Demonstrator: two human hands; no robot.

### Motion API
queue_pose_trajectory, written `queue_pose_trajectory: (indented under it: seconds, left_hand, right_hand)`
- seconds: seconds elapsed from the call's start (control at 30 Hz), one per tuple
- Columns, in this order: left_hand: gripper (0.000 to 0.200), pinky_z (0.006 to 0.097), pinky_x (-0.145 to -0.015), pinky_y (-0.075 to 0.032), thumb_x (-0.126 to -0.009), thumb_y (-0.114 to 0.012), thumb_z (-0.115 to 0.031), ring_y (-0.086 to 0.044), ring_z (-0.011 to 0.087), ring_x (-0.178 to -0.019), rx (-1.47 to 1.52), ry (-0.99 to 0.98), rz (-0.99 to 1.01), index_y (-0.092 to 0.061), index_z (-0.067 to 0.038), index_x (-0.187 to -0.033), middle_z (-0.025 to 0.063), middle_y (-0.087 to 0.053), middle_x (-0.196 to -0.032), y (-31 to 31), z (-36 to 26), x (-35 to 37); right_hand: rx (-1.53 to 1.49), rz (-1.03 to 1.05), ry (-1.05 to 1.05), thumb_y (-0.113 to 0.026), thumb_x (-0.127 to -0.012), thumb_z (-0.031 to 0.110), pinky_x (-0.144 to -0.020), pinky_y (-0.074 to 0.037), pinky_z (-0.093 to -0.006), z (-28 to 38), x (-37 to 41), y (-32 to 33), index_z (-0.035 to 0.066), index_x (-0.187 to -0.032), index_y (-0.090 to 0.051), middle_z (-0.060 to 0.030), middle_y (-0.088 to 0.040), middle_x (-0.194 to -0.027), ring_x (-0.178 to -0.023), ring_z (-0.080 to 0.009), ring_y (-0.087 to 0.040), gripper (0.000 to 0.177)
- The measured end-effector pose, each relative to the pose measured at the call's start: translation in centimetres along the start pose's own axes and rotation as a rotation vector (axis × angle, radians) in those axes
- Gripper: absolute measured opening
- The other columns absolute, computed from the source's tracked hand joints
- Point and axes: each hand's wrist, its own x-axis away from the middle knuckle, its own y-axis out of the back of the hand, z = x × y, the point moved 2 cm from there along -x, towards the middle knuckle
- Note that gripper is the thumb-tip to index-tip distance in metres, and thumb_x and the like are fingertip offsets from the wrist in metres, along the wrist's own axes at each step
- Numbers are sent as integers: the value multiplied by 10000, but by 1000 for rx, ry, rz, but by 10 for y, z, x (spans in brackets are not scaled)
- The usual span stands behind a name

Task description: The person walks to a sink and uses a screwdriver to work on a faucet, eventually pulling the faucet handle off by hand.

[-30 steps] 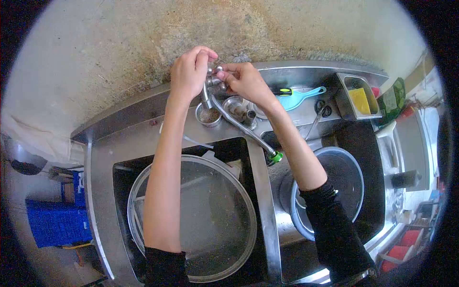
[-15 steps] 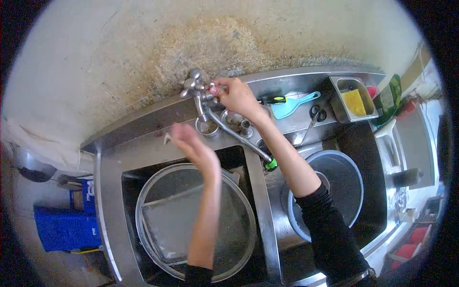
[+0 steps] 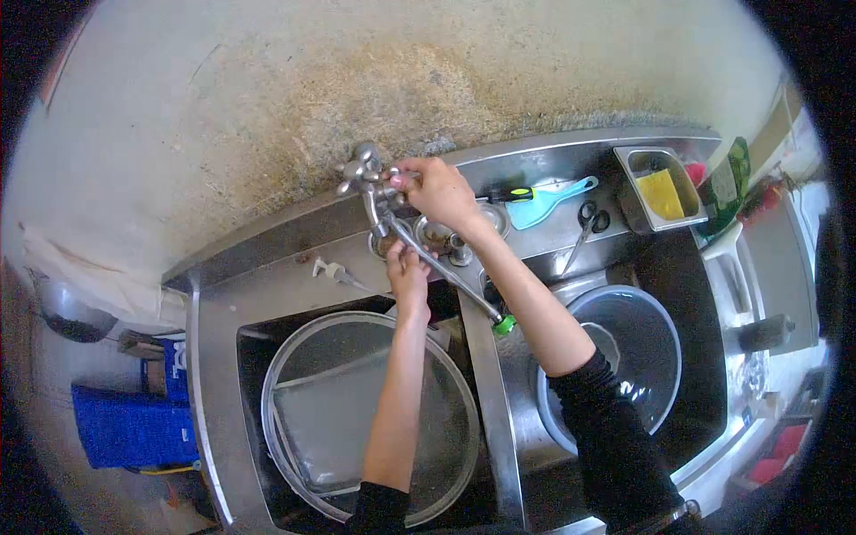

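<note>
My right hand is closed around the right-hand handle of a metal wall tap. My left hand is just below the tap's short spout, beside a small metal cup. Its fingers are apart and slightly bent; whether they touch the cup is hard to tell. A long metal swivel pipe slants from the tap past my left fingers to a green nozzle. Under my left forearm, a large round sieve lies in the left basin. A grey-blue tub with water sits in the right basin.
On the back ledge lie a pump dispenser head, a light-blue scraper and scissors. A metal container holds a yellow sponge. Blue crates stand on the floor at left.
My left hand has moved up and right from over the left basin to below the spout, uncovering the pump head. My right hand stays on the tap handle. The view has shifted slightly.
</note>
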Motion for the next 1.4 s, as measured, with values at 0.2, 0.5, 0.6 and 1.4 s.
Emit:
queue_pose_trajectory:
  seconds: [0.2, 0.5, 0.6, 1.4]
  left_hand:
    - [241, 315, -741, -502, -943, -459, -136, -615, 175, -811, -166, 21, 46, -427, -42, -1162, 96, -599, -931, 3, -7, -7]
    - [199, 304, -648, -490, -803, -618, -33, -634, 180, -736, -444, -470, -131, -563, 18, -988, 133, -655, -857, 23, -38, -30]
    - [212, 297, -629, -482, -772, -665, -57, -636, 165, -729, -655, -643, -170, -606, 4, -967, 103, -661, -837, 25, -54, -38]
    - [288, 362, -677, -481, -772, -698, -119, -663, 264, -747, -917, -676, -133, -583, -17, -1015, 139, -671, -781, 13, -60, -36]
  right_hand:
    - [-30, 40, 8, -619, -814, 401, -787, -497, -453, -3, -1, -2, 227, -1047, -671, -179, -662, -907, -892, -362, -629, 295]
    - [-17, -9, 70, -611, -813, 409, -788, -499, -468, -2, -1, -1, 250, -1053, -669, -175, -663, -913, -894, -370, -630, 294]
    - [-29, 26, 21, -612, -814, 414, -783, -500, -465, -2, 0, -2, 242, -1051, -668, -177, -662, -916, -893, -368, -630, 297]
    - [3, -77, 57, -612, -833, 338, -707, -482, -450, -4, 1, -10, 200, -990, -663, -165, -650, -778, -824, -364, -628, 214]
